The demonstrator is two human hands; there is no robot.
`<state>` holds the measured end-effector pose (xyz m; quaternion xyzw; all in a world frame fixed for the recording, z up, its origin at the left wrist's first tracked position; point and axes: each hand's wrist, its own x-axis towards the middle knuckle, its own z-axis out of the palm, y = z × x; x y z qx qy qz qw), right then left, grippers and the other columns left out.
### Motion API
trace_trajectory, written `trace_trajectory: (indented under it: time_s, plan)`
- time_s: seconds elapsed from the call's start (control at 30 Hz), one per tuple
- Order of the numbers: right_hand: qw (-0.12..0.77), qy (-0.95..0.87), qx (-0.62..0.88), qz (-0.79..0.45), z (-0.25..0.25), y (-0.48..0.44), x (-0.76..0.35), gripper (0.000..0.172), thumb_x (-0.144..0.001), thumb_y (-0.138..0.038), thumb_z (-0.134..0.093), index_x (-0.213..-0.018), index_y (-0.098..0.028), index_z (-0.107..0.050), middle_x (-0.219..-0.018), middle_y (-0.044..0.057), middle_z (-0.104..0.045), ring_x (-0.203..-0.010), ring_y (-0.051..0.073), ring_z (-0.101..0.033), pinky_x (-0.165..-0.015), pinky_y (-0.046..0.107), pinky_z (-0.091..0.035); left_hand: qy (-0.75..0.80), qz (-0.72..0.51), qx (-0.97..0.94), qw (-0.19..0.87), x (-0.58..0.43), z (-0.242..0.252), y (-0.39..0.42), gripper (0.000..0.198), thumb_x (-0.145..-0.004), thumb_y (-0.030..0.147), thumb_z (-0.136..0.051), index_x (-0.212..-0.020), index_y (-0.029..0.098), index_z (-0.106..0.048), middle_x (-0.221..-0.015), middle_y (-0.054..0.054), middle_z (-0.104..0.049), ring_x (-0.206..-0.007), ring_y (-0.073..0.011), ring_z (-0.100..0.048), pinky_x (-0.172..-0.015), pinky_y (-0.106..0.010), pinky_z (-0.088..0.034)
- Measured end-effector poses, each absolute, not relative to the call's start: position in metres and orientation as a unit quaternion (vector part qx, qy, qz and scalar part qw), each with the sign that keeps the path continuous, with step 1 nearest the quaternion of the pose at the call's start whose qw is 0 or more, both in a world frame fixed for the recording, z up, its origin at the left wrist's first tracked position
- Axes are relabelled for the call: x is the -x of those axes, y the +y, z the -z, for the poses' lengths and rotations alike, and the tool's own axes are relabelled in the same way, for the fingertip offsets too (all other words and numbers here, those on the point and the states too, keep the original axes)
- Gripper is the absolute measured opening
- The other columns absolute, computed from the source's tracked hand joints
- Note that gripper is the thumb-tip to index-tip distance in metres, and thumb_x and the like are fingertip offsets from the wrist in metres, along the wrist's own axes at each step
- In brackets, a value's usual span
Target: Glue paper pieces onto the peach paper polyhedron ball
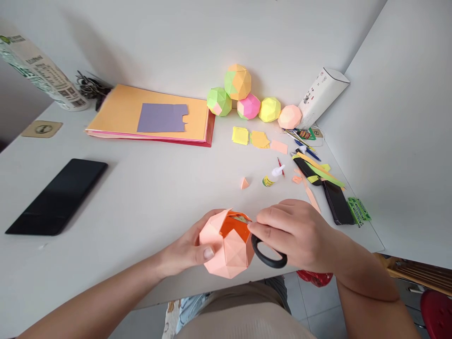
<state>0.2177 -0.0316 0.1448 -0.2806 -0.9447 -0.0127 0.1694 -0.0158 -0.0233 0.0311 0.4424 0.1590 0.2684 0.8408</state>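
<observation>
A peach faceted paper ball (226,252) has an opening at its top that shows a deep orange inside. My left hand (187,247) is wrapped round its left side, the thumb on the front face. Black-handled scissors (269,256) are in my right hand (287,226), whose fingers are closed on them at the ball's right. The blades reach into the opening and are mostly hidden. A small peach paper pyramid (245,183) lies beyond the ball, left of a glue bottle (273,175).
Finished paper balls (269,109) stand along the wall beside a white box (323,96). Stacked coloured paper (123,110) is at back left, a black tablet (58,195) at left. Pens, paper strips and a phone (338,202) lie at right, near the table edge.
</observation>
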Motion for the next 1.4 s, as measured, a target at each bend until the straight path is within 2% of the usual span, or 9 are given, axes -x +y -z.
trace_trajectory:
  time_s: [0.37, 0.67, 0.8, 1.0, 1.1, 1.2, 1.4]
  plan:
    - [0.17, -0.94, 0.294, 0.014, -0.149, -0.039, -0.216, 0.032, -0.089, -0.001, -0.046, -0.063, -0.015, -0.056, -0.064, -0.002, -0.049, -0.053, 0.01, -0.027, -0.051, 0.027, -0.028, 0.143, -0.272, -0.457, 0.835, 0.011, -0.04, -0.021, 0.065, -0.078, 0.057, -0.07, -0.13, 0.023, -0.05, -0.118, -0.01, -0.06, -0.103, -0.025, -0.061, -0.081, -0.035, -0.05]
    - [0.164, -0.941, 0.294, 0.03, -0.145, -0.037, -0.215, 0.023, -0.086, 0.001, -0.045, -0.077, -0.014, -0.061, -0.065, -0.002, -0.048, -0.052, 0.01, -0.032, -0.048, 0.026, -0.028, 0.166, -0.266, -0.442, 0.84, 0.017, -0.032, -0.024, 0.072, -0.078, 0.055, -0.071, -0.136, 0.025, -0.041, -0.137, -0.014, -0.051, -0.114, -0.0299, -0.058, -0.089, -0.043, -0.05]
    - [0.194, -0.937, 0.289, 0.004, -0.142, -0.032, -0.216, 0.02, -0.088, -0.004, -0.047, -0.078, -0.015, -0.061, -0.068, -0.001, -0.053, -0.053, 0.01, -0.037, -0.049, 0.026, -0.031, 0.16, -0.264, -0.438, 0.844, 0.017, -0.033, -0.024, 0.072, -0.078, 0.054, -0.071, -0.137, 0.026, -0.041, -0.134, -0.013, -0.053, -0.112, -0.0307, -0.059, -0.086, -0.041, -0.051]
    - [0.229, -0.936, 0.268, -0.002, -0.137, -0.024, -0.218, 0.026, -0.092, -0.008, -0.046, -0.071, -0.017, -0.059, -0.067, 0.0, -0.053, -0.051, 0.009, -0.036, -0.049, 0.025, -0.031, 0.137, -0.272, -0.439, 0.846, 0.013, -0.04, -0.021, 0.064, -0.079, 0.053, -0.07, -0.132, 0.024, -0.047, -0.123, -0.01, -0.059, -0.109, -0.0284, -0.06, -0.086, -0.038, -0.051]
    - [0.23, -0.937, 0.262, 0.0, -0.134, -0.022, -0.219, 0.024, -0.094, -0.012, -0.047, -0.074, -0.018, -0.06, -0.068, -0.001, -0.054, -0.052, 0.009, -0.036, -0.049, 0.024, -0.032, 0.136, -0.267, -0.445, 0.844, 0.013, -0.039, -0.021, 0.066, -0.078, 0.056, -0.07, -0.132, 0.023, -0.047, -0.122, -0.011, -0.059, -0.109, -0.0296, -0.06, -0.086, -0.038, -0.05]
    - [0.235, -0.94, 0.249, -0.002, -0.133, -0.021, -0.22, 0.027, -0.094, -0.008, -0.043, -0.075, -0.018, -0.059, -0.066, -0.001, -0.054, -0.052, 0.009, -0.036, -0.05, 0.025, -0.031, 0.15, -0.268, -0.449, 0.839, 0.014, -0.036, -0.021, 0.071, -0.077, 0.056, -0.07, -0.134, 0.023, -0.044, -0.129, -0.014, -0.055, -0.111, -0.0311, -0.058, -0.086, -0.04, -0.05]
    - [0.192, -0.944, 0.269, -0.001, -0.139, -0.028, -0.215, 0.029, -0.093, -0.005, -0.044, -0.069, -0.017, -0.054, -0.061, -0.003, -0.049, -0.051, 0.009, -0.033, -0.049, 0.028, -0.026, 0.15, -0.268, -0.453, 0.837, 0.016, -0.035, -0.022, 0.069, -0.078, 0.056, -0.069, -0.134, 0.023, -0.044, -0.123, -0.012, -0.058, -0.103, -0.0273, -0.06, -0.081, -0.037, -0.05]
